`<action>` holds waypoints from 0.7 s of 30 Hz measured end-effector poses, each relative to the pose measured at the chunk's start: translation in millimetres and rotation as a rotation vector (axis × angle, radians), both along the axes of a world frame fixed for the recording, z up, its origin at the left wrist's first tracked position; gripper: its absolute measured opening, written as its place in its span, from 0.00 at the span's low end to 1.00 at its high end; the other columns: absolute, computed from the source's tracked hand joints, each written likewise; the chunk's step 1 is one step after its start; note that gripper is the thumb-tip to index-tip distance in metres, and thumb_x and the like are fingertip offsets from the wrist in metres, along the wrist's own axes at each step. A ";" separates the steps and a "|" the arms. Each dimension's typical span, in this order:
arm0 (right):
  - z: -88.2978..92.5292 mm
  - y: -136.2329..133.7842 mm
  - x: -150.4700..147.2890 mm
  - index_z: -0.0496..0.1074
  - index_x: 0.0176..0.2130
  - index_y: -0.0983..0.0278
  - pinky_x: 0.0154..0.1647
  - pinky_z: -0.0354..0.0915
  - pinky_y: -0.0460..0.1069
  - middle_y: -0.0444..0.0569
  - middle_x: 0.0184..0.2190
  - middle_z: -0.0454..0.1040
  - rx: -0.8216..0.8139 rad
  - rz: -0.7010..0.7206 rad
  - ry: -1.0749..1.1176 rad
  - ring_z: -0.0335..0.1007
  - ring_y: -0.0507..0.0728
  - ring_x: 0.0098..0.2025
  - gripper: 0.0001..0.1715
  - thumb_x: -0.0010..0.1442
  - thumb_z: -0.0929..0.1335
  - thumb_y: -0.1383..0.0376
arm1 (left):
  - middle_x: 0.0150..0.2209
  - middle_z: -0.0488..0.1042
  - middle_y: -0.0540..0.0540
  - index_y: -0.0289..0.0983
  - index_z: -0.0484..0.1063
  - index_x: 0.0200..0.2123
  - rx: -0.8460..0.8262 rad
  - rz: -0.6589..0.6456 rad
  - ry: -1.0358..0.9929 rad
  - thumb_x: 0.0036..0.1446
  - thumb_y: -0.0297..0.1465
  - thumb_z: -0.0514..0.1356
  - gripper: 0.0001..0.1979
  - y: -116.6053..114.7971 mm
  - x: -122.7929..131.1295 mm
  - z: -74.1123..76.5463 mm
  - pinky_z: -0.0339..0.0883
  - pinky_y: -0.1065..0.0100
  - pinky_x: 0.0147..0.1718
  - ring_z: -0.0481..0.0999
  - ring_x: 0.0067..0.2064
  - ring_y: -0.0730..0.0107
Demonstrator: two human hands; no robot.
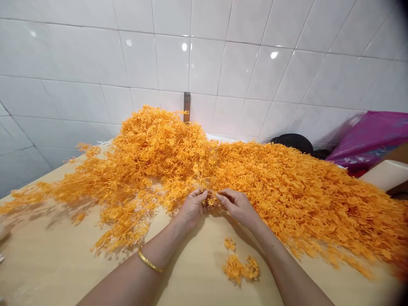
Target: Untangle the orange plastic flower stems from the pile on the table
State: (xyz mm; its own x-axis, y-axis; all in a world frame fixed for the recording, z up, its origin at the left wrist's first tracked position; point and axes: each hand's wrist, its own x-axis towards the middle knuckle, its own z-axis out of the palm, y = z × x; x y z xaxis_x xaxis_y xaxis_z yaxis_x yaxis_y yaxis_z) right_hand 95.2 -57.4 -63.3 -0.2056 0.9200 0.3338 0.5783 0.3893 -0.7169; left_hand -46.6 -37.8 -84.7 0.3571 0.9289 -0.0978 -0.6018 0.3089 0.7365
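Observation:
A big heap of orange plastic flower sprigs [255, 178] covers the back of a light wooden table [57, 263]. My left hand [191, 208] and my right hand [237, 206] meet at the heap's near edge, fingers pinched together on one small orange sprig piece [211, 201] between them. A gold bangle [149, 261] circles my left wrist. Three small orange flower pieces [239, 267] lie loose on the table between my forearms.
White tiled walls close in behind and to the left. A metal bracket [186, 106] sticks up behind the heap. At the right stand a black object [291, 142], a magenta plastic bag [372, 138] and a pale block [385, 174].

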 end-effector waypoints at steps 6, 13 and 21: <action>-3.9 -2.9 -3.3 0.61 0.22 0.65 0.22 0.51 0.43 0.41 0.19 0.61 0.066 -0.009 -0.027 0.54 0.48 0.22 0.14 0.57 0.59 0.62 | 0.26 0.70 0.48 0.33 0.68 0.28 0.070 -0.042 0.038 0.44 0.27 0.62 0.06 -4.1 2.2 3.8 0.65 0.69 0.27 0.71 0.27 0.73; 2.4 2.6 11.3 0.58 0.25 0.63 0.22 0.50 0.45 0.41 0.18 0.58 0.319 -0.487 0.070 0.53 0.50 0.20 0.12 0.58 0.57 0.61 | 0.23 0.68 0.49 0.31 0.68 0.25 0.041 0.048 0.083 0.42 0.23 0.61 0.04 -5.4 5.7 0.3 0.60 0.76 0.19 0.66 0.22 0.79; 18.4 -4.9 23.1 0.63 0.41 0.63 0.22 0.54 0.45 0.44 0.23 0.64 0.303 -0.412 0.109 0.59 0.50 0.21 0.12 0.58 0.58 0.62 | 0.27 0.70 0.47 0.31 0.67 0.28 -0.068 -0.006 -0.017 0.49 0.26 0.57 0.03 -1.4 -0.2 2.4 0.66 0.71 0.24 0.71 0.24 0.74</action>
State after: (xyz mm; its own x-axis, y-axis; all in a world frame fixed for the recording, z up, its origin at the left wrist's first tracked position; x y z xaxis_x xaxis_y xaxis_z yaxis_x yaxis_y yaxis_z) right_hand 118.3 -62.3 -44.9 0.2037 0.7758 0.5972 0.6556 0.3450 -0.6717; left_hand -46.8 -39.2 -82.3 0.3651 0.9181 -0.1543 -0.6120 0.3616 0.7034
